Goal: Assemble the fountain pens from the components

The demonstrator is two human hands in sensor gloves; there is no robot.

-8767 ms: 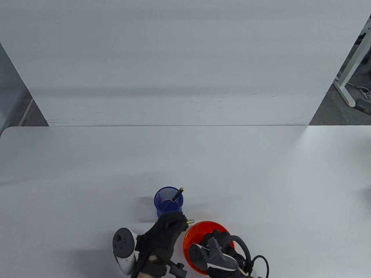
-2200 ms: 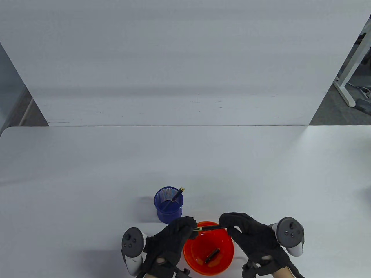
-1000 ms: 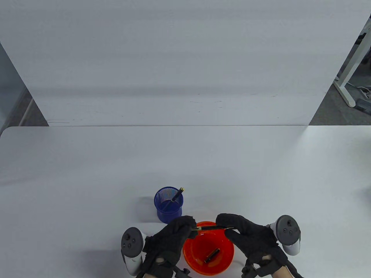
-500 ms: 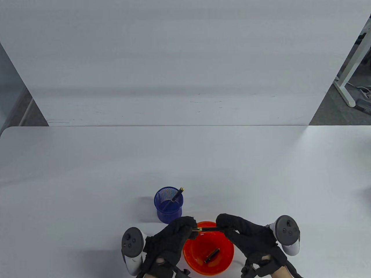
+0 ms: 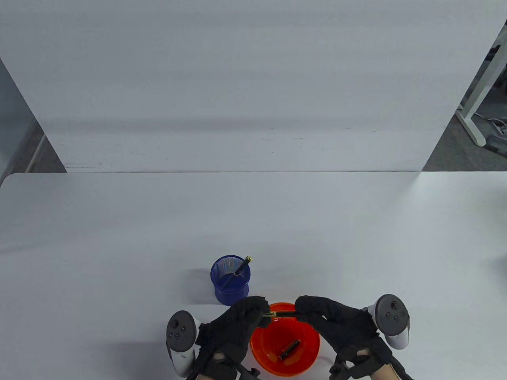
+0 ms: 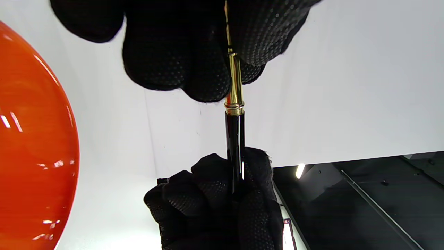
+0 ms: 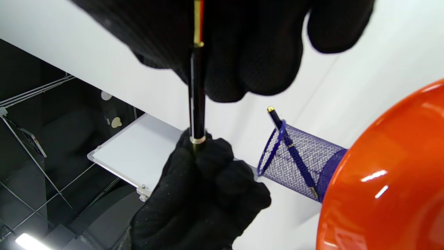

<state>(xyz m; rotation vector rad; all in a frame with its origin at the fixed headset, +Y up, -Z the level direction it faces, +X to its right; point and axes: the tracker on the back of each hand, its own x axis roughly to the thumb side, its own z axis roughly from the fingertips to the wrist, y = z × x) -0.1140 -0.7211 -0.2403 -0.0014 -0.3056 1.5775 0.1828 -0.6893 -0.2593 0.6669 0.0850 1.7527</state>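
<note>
A slim black barrel [image 5: 286,313] with a gold front section [image 5: 270,314] is held level above the far rim of the orange bowl [image 5: 259,348]. My left hand [image 5: 259,315] pinches the gold section [image 6: 234,86]. My right hand [image 5: 304,312] pinches the black barrel [image 6: 235,139] from the other end. The two parts meet at a gold ring [image 6: 234,109]. In the right wrist view the barrel [image 7: 197,93] runs from my right fingers [image 7: 249,52] down into my left hand [image 7: 201,194]. The nib is hidden in the left glove.
One black pen part [image 5: 290,349] lies in the orange bowl. A blue mesh cup [image 5: 230,291] stands just beyond my left hand with a dark pen [image 5: 241,267] leaning in it. It also shows in the right wrist view [image 7: 312,152]. White table [image 5: 253,221] stretches beyond.
My right fingers have slid a little left along the barrel and now cover its right tip. The left hand, bowl and cup have not moved.
</note>
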